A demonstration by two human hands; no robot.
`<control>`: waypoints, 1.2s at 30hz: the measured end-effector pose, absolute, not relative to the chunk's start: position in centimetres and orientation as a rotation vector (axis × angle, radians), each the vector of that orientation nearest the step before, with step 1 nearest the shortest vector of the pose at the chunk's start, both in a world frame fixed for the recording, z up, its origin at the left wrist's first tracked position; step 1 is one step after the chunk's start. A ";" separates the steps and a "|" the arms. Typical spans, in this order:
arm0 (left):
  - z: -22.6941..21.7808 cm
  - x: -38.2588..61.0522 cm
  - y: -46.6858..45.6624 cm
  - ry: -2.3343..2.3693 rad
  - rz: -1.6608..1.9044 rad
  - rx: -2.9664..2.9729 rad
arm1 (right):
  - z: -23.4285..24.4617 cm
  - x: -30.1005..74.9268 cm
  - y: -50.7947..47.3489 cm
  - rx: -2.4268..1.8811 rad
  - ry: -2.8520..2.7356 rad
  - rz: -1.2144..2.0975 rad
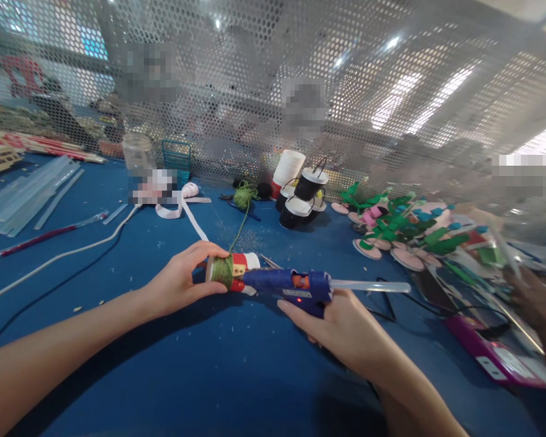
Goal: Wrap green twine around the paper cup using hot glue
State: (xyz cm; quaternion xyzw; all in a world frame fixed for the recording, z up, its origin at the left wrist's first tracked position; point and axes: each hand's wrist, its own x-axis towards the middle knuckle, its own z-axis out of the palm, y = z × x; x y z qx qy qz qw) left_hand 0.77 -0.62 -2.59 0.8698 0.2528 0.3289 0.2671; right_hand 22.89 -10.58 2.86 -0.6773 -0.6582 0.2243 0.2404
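My left hand (186, 276) is closed around a small paper cup (251, 261) that lies on its side, its base toward my palm. Green yarn (222, 272) is wound round the part near my fingers; red and white print shows beyond it. A strand runs from the winding back to a green yarn ball (244, 196). My right hand (341, 321) grips a blue hot glue gun (277, 285), its small light glowing red and a clear glue stick (373, 286) sticking out of its back. The gun's nozzle is at the cup, and I cannot tell whether it touches.
Black-wrapped cups (296, 212) and a stack of white cups (289, 167) stand at the back. Green craft pieces on round bases (408, 257) and a purple box (486, 352) are right. Glue sticks (31, 194) and a white cable (68, 252) lie left. Another person's hand (534, 297) is at the far right.
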 end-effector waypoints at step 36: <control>-2.9 0.8 -1.2 0.521 0.954 2.722 | 2.8 23.1 -9.9 -1.962 -1.598 0.704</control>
